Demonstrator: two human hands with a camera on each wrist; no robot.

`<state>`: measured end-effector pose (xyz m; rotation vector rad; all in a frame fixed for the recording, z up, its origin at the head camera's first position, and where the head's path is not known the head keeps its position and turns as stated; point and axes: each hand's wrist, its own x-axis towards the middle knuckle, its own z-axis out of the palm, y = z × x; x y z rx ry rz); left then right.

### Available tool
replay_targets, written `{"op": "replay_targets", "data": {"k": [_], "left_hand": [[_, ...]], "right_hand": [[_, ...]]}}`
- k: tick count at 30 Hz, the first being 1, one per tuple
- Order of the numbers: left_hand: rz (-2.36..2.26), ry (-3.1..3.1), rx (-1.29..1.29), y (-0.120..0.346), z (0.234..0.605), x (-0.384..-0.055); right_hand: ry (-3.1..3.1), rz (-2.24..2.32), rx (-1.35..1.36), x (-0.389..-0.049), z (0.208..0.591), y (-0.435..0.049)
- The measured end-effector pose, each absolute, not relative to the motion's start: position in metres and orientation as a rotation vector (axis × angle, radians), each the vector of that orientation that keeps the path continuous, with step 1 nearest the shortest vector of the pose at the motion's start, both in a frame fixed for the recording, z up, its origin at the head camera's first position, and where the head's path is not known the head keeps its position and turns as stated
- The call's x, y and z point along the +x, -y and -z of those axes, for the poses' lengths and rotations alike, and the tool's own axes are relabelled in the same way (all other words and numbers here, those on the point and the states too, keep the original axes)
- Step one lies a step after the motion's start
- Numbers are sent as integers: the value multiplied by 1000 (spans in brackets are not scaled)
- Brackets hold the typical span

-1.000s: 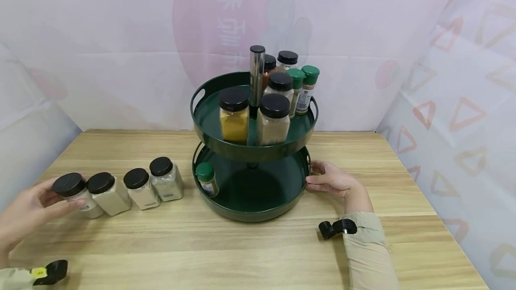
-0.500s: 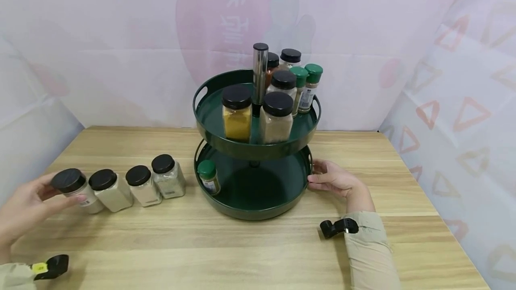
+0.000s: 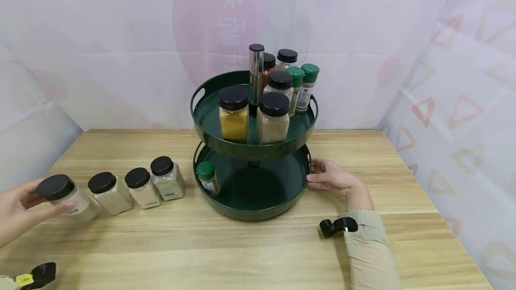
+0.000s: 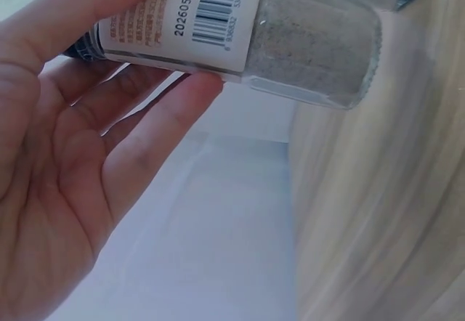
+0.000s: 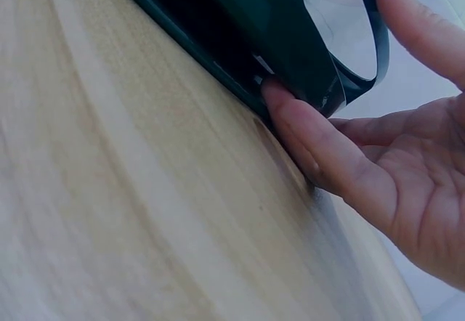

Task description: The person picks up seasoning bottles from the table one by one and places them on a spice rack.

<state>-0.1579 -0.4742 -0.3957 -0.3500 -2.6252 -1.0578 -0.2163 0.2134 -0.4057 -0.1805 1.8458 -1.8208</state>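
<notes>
My left hand (image 3: 20,211) holds a spice jar (image 3: 76,200) with a black lid, thumb on one side and fingers on the other. The left wrist view shows its barcode label and greyish powder inside the clear jar (image 4: 312,41). A two-tier green rack (image 3: 258,215) stands in the middle. At its right side my right hand (image 3: 332,178) grips the lower tray's wall; in the right wrist view the thumb presses low on the green wall (image 5: 240,16) and a finger touches the rim by the handle cutout. Some right fingers are hidden behind the tray.
Three black-lidded jars stand left of the rack, the nearest jar (image 3: 110,196) beside the held one. A green-capped bottle (image 3: 207,178) is on the lower tray. Several jars, including a yellow one (image 3: 234,122), fill the upper tray around a metal post (image 3: 256,75).
My left hand has drawn the held jar leftward and up, away from the row of jars. The right hand and the rack stay where they were.
</notes>
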Motion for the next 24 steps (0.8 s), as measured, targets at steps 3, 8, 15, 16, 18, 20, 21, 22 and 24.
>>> {"op": "replay_targets", "data": {"k": [3, 8, 15, 16, 18, 20, 21, 22, 24], "left_hand": [[1063, 2596, -383, 470, 393, -153], [1123, 2511, -471, 456, 384, -143], [1106, 2489, -545, 440, 371, -138], [1091, 2494, -550, 438, 370, -137], [1062, 2522, -540, 433, 367, -137], [1033, 2553, -515, 428, 364, -137], [1032, 2569, -499, 426, 362, -137], [1028, 2584, -489, 423, 360, -136], [1032, 2602, -486, 420, 357, -136]], "right_hand": [[-1846, 1824, -180, -217, 406, -214], [-1849, 1818, -183, -217, 406, -213], [-1848, 1822, -181, -217, 407, -213], [-1850, 1821, -181, -217, 407, -214], [-1855, 1818, -182, -217, 407, -214], [-1860, 1815, -183, -217, 407, -214], [-1861, 1813, -184, -217, 407, -214], [-1862, 1811, -186, -217, 408, -214], [-1862, 1811, -184, -217, 408, -214]]}}
